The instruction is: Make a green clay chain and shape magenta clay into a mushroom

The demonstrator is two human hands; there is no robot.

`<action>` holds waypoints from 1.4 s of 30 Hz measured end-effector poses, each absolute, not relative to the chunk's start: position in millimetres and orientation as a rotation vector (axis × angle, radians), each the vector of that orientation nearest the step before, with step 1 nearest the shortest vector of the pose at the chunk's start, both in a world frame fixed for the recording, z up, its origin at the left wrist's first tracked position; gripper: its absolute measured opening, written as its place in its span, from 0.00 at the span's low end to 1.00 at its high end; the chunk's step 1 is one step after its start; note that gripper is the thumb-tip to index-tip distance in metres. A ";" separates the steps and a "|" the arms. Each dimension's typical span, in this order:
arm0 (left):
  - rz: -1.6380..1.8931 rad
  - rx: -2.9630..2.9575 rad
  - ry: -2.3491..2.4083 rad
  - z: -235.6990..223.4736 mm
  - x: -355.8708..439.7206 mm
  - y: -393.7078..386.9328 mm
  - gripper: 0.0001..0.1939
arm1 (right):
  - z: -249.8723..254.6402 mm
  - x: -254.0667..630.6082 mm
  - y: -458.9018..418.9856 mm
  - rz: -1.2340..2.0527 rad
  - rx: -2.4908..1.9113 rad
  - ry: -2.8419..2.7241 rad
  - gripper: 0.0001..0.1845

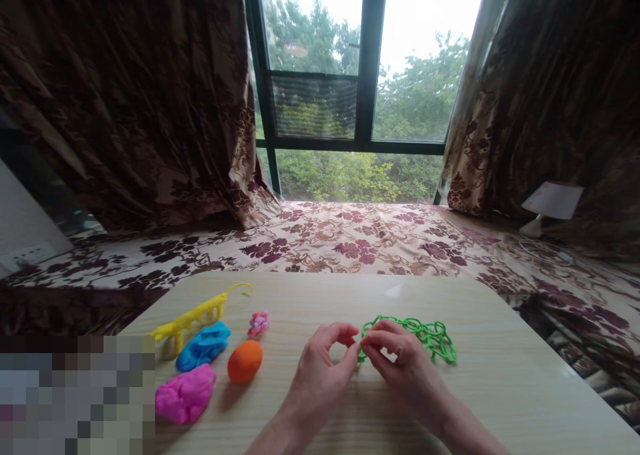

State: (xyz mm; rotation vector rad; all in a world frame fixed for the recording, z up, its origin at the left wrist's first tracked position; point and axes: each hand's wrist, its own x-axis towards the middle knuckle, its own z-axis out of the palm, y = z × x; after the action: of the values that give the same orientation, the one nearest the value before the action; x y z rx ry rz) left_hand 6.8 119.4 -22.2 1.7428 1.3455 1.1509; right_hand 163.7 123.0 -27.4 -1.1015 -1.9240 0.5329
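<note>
The green looped strand [425,330] lies right of centre on the table [310,295], its left end clamped between thumb and fingertips of both the left hand [325,362] and the right hand [407,355]; the exact link is hidden. A fingertip pinch presumably suits so thin a strand, while the table appears to bear its remaining loops. The yellow piece [193,317], blue lump [203,347], pink lump [185,394], orange ball [245,362] and small pink piece [259,323] stand aside toward the left edge. Open room separates the strand from the far and right edges.
</note>
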 end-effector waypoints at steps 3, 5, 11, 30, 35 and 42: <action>1.145 1.750 1.356 -22.9 6.5 119.8 0.09 | -28.1 164.1 124.8 0.538 -1.102 -1.907 0.07; 1.141 1.750 1.364 -22.8 6.1 120.1 0.09 | -29.1 164.8 125.8 0.543 -1.100 -1.919 0.07; 1.147 1.740 1.359 -21.2 5.5 119.3 0.10 | -30.0 164.6 124.6 0.541 -1.120 -1.942 0.09; 0.898 2.240 1.348 -1.9 -29.4 114.9 0.15 | -26.9 190.3 130.1 0.195 -1.200 -2.132 0.15; 0.807 2.385 1.272 -0.4 -18.1 111.2 0.11 | -24.7 200.6 134.6 0.000 -1.238 -2.164 0.20; 0.815 2.508 1.264 -11.7 -2.4 111.9 0.08 | -33.7 192.3 135.7 0.017 -1.151 -2.259 0.17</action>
State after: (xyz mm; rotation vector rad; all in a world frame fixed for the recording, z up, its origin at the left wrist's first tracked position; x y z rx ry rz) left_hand -2.4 111.9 -11.7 2.5084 1.2636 0.8146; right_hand 192.3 135.7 -33.7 -1.1512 -2.2594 0.0171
